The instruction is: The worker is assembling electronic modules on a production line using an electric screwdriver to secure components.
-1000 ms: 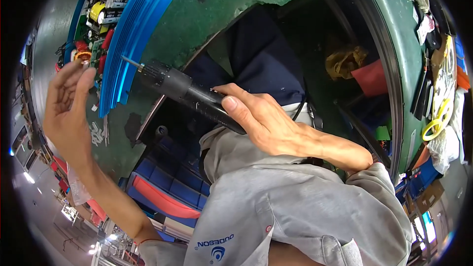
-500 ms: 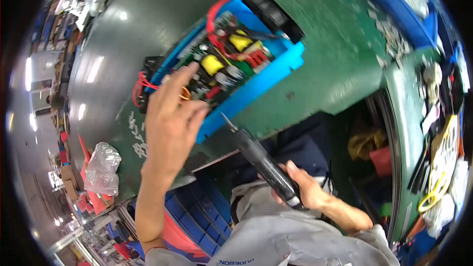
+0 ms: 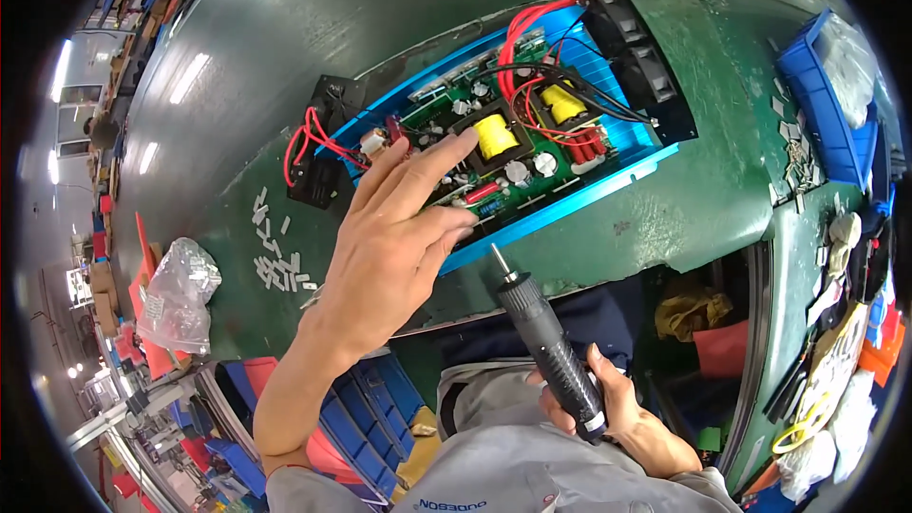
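- Lying open on the green bench (image 3: 703,199), the blue-cased circuit board (image 3: 503,147) shows 2 yellow-wrapped coils, red and black wires and 2 black fans at its far end.
- Left hand (image 3: 399,247) hovers over the board's near edge, fingers spread and grasping nothing, hiding part of it.
- Right hand (image 3: 608,408) is clenched around 1 black electric screwdriver (image 3: 551,351), tip just short of the case.
- Clear bag (image 3: 180,290) and blue bin (image 3: 826,104) sit at the sides, contents indistinct.

Bare green counter (image 3: 703,199) lies open right of the blue case (image 3: 608,180); red wires (image 3: 532,38) arch over the circuit board (image 3: 503,147); small white parts (image 3: 280,261) litter the left approach; the left hand (image 3: 394,247) covers the case's near edge.
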A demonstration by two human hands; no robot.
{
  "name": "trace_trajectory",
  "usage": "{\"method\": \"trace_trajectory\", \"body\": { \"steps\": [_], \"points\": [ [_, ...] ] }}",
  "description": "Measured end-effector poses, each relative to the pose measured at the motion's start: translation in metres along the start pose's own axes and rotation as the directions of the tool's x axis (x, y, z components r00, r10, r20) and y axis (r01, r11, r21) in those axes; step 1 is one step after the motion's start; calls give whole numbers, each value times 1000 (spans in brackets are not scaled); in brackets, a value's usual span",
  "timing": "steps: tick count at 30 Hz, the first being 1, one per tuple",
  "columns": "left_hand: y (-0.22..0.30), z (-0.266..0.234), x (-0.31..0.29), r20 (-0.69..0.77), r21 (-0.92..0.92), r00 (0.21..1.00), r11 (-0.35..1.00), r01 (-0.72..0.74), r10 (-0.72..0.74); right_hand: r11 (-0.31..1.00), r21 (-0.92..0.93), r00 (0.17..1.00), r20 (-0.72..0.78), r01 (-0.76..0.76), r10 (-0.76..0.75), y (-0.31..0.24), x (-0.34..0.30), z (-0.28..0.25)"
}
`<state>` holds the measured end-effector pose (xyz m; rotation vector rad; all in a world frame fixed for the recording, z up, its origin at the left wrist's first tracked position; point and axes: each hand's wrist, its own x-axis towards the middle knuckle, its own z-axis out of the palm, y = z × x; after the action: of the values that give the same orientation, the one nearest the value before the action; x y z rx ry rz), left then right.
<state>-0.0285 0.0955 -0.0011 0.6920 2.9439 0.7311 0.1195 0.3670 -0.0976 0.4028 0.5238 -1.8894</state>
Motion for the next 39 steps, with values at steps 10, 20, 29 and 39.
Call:
{"method": "trace_trajectory", "body": {
  "steps": [10, 20, 29, 39],
  "points": [
    [28, -10, -11, 148, 31, 989, 1000, -5, 0, 996, -87, 999, -36, 37, -40, 0, -3, 8],
    [15, 5, -19, 27, 39, 1000, 999, -9, 8, 970, -231, 984, -139, 81, -115, 16, 3, -7],
    [4, 18, -29, -129, 34, 990, 998, -56, 60, 963, -239, 980, -124, 126, -159, 1, 3, 1],
    [-145, -34, -105, -537, 71, 686, 784, 617, -491, 684, -678, 767, -279, 269, -578, 26, -14, -29]
  ]
}}
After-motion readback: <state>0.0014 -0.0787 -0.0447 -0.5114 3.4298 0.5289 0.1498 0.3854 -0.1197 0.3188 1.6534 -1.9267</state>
